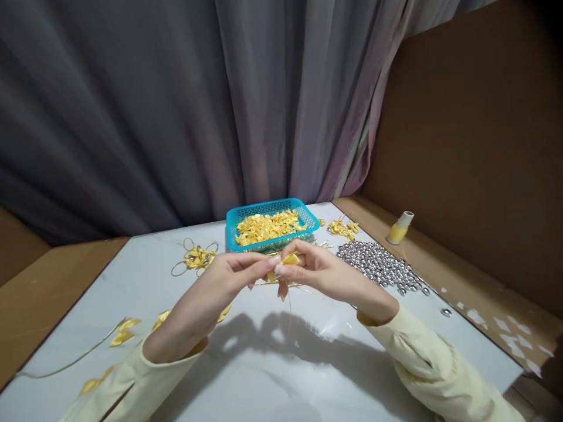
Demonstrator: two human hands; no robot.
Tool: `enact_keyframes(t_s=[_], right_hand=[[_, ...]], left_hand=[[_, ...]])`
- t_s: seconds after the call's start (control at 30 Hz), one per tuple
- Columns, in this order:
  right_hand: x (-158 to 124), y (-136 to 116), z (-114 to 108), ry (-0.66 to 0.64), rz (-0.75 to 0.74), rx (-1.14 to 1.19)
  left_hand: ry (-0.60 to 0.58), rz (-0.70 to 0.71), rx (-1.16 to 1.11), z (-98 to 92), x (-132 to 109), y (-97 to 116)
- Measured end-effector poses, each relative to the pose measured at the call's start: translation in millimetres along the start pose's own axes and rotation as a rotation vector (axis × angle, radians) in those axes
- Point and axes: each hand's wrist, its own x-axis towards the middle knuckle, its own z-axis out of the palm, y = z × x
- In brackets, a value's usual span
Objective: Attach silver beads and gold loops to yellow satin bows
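Observation:
My left hand (235, 275) and my right hand (319, 269) meet above the middle of the white table, fingertips pinched together. Between them is a small yellow satin ribbon bow (290, 259), partly covered by my fingers. Both hands are closed on it, though its lower part is hidden. A thin pale strand (290, 313) hangs below my fingers. Just beyond them stands a blue plastic basket (231, 230) holding a heap of yellow ribbon bows (268, 225). Thin gold cords (303, 287) lie on the table behind and under my hands.
Silver oval beads (380, 266) are piled at the right, with a thread spool (399, 228) beyond. Clusters of bows with loops lie left (199, 257) and right (343, 227) of the basket. Loose bows (125, 331) and a cord (73, 363) rest near my left arm.

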Motion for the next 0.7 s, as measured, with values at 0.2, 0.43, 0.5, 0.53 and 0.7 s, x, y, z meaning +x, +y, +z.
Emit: enact_keyframes(t_s=[0.2, 0.43, 0.5, 0.53, 0.7], right_hand=[[-1, -3, -5, -0.028, 0.082, -0.019], [-2, -2, -2, 0.025, 0.093, -0.022], [-2, -4, -1, 0.037, 0.087, -0.031], [-3, -6, -1, 0.044, 0.082, -0.035], [-6, -14, 2, 0.073, 0.069, -0.089]], left_hand=[[0.106, 0.042, 0.093, 1.5, -3, -1], [0.117, 0.036, 0.118, 5.1, -4, 6], [0.104, 0.035, 0.088, 5.6, -4, 5], [0.096, 0.035, 0.075, 5.7, -4, 4], [0.076, 0.024, 0.104, 5.7, -4, 4]])
